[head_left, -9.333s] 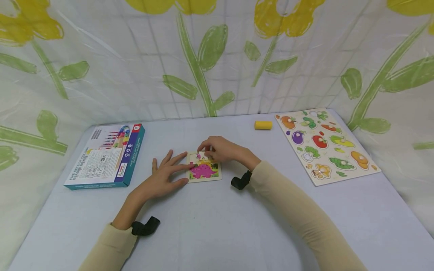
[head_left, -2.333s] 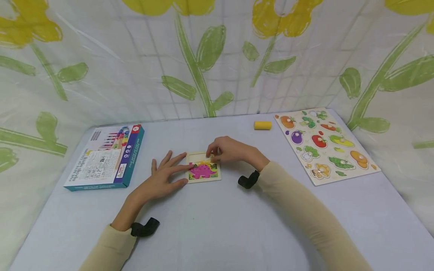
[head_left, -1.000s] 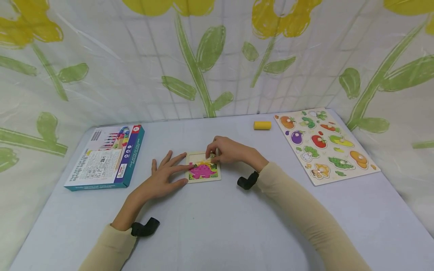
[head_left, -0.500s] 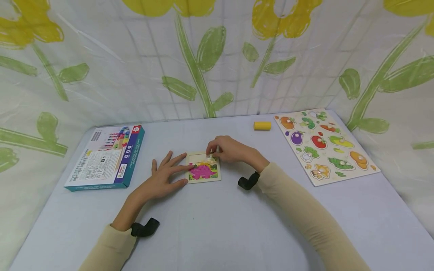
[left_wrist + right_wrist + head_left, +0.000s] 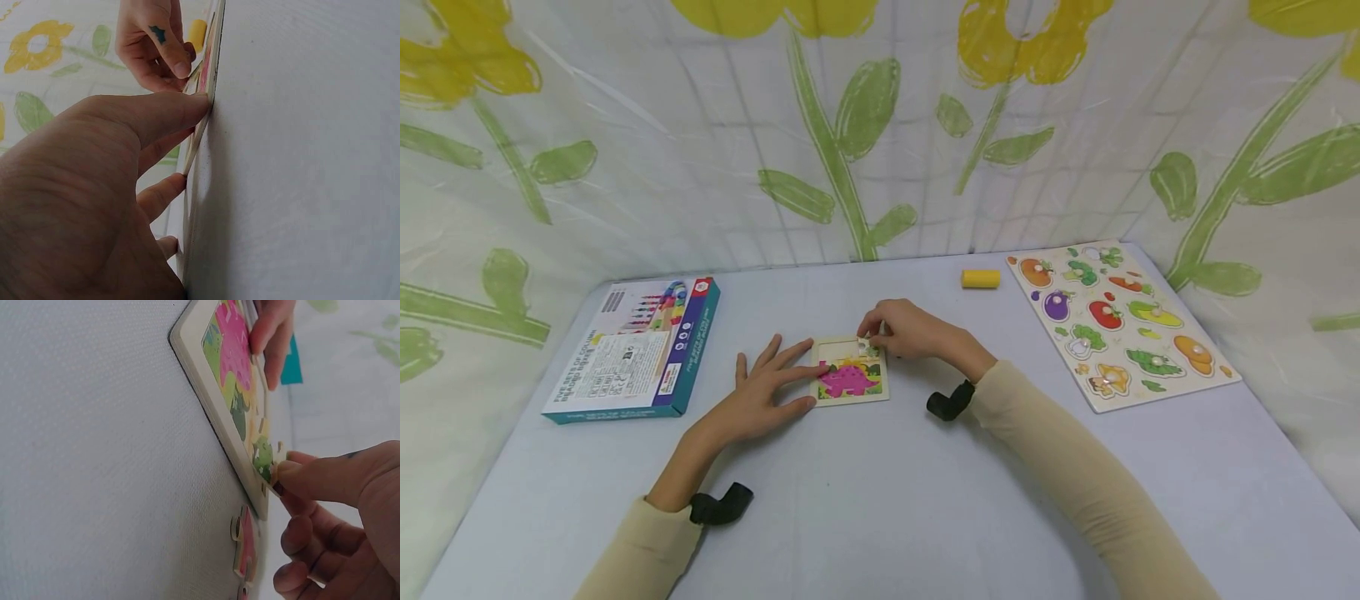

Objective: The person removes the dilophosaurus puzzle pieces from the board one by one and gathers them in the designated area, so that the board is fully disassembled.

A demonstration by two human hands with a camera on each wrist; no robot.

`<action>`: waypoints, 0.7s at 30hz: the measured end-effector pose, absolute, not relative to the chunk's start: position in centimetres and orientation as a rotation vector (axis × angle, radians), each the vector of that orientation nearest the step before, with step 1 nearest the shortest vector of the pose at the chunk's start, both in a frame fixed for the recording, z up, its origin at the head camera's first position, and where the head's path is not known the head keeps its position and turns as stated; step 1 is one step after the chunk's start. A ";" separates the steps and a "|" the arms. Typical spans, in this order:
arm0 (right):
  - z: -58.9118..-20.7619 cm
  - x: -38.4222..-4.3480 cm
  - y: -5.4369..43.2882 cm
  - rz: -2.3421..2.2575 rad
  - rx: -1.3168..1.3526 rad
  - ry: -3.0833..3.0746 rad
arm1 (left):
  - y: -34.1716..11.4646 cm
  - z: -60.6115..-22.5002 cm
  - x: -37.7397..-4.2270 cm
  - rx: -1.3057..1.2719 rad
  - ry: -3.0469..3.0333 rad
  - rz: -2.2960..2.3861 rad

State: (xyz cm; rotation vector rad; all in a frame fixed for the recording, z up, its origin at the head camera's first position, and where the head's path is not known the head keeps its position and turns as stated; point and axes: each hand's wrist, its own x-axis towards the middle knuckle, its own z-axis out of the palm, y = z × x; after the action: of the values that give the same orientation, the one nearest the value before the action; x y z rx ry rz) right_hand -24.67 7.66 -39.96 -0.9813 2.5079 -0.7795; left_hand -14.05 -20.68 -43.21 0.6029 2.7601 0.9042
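A small wooden puzzle board [image 5: 850,400] with a pink dinosaur lies mid-table, its upper strip bare wood. My left hand [image 5: 765,398] rests at the board's left side with fingers spread, a fingertip on the picture and the thumb at the edge. At the upper right corner my right hand [image 5: 904,328] pinches a puzzle piece [image 5: 265,457] with a green tree on it between thumb and fingers. In the right wrist view this piece sits tilted over the corner slot. Past the board lies a loose pink puzzle piece [image 5: 246,544], hidden by the right hand in the head view.
A boxed toy set [image 5: 632,350] lies on the left of the table. At the right is a vegetable peg board [image 5: 1120,325], with a yellow cylinder [image 5: 981,278] beside its far left corner. A flower-printed curtain [image 5: 715,125] borders the table's far edge.
Earliest, the right hand was at a pink-marked piece in the board's top strip; that piece is gone from there. Lately it has lowered the tree piece at the upper right corner. The left hand stays put.
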 end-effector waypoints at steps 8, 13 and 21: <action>-39.9 -24.9 7.6 -0.792 -0.991 2.504 | -20.7 -43.3 -14.2 0.603 2.758 0.900; -39.9 -25.0 7.7 -0.848 -0.949 2.459 | -20.7 -43.3 -14.3 0.598 2.756 0.892; -39.9 -25.1 8.1 -0.893 -0.928 2.436 | -20.7 -43.3 -14.3 0.599 2.757 0.877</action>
State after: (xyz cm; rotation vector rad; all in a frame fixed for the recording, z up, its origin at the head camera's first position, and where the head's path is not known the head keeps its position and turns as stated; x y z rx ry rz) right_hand -25.13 8.07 -39.92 -0.9284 2.4363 -0.8930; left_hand -14.34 -20.71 -43.26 0.5989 2.7567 0.8765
